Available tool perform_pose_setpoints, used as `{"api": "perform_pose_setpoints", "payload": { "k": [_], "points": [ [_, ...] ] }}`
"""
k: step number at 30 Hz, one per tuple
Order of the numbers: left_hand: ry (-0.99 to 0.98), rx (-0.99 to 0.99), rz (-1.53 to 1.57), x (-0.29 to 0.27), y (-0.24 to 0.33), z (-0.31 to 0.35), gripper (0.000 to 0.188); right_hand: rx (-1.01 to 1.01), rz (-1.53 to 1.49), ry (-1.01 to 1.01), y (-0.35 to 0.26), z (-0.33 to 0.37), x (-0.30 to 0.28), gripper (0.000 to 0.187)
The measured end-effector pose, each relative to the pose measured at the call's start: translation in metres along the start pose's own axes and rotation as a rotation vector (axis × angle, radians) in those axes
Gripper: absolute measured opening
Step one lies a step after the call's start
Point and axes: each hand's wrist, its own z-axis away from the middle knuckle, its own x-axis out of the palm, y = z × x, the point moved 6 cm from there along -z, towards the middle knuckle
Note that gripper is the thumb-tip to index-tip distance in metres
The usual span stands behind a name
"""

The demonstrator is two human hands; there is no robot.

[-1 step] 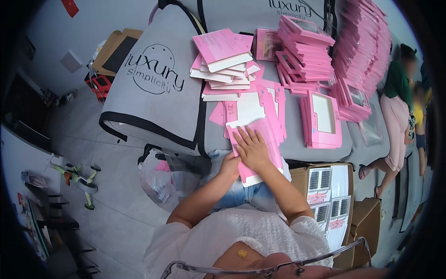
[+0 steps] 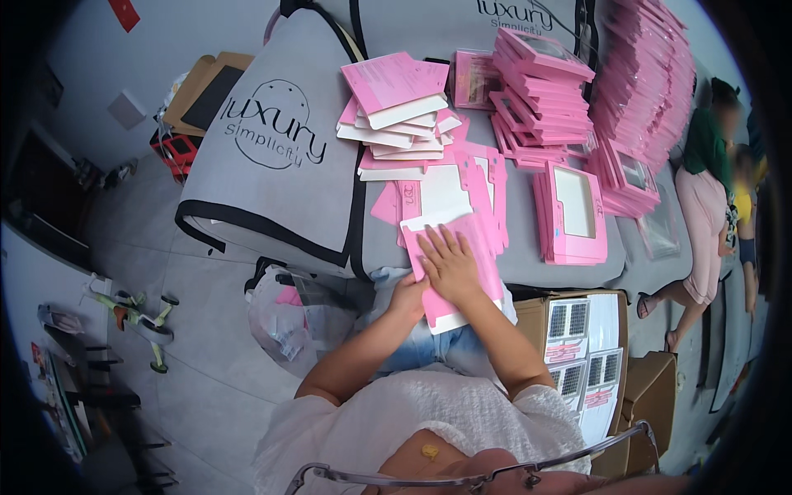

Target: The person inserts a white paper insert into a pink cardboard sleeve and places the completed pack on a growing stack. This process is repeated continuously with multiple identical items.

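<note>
A flat pink carton with white end flaps lies across my lap at the front edge of the grey sofa. My right hand rests flat on its upper face, fingers stretched out. At the carton's left edge, my left hand is closed on it, thumb near the right fingertips; its other fingers are partly hidden. Just beyond lie loose pink window cartons, some showing white insides. Behind these is a leaning pile of folded pink cartons with white edges.
Pink window frames stand to the right, with taller pink stacks behind. An open cardboard box of printed packs is by my right side. A clear plastic bag sits left of my knees. Two people are at far right.
</note>
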Motion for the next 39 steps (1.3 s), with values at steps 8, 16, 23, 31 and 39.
{"api": "perform_pose_setpoints", "payload": {
  "k": [8,16,23,31,39],
  "points": [
    [-0.069,0.071,-0.036,-0.011,-0.009,-0.001,0.021,0.300,0.158,0.121,0.083,0.031,-0.022,0.049],
    [-0.228,0.541,-0.323,0.036,0.101,0.024,0.026,0.335,-0.126,0.394,0.114,0.074,-0.070,0.043],
    [-0.184,0.777,-0.451,0.133,0.291,-0.037,0.032,0.618,-0.401,0.217,0.126,0.011,-0.054,0.031],
    [0.002,1.330,-1.172,0.125,0.241,-0.030,0.041,0.714,-0.134,0.143,0.117,0.006,-0.044,0.041],
    [-0.188,1.151,-2.026,0.075,0.070,-0.017,0.059,0.670,-0.346,0.177,0.109,0.016,-0.035,0.037]
  ]
}}
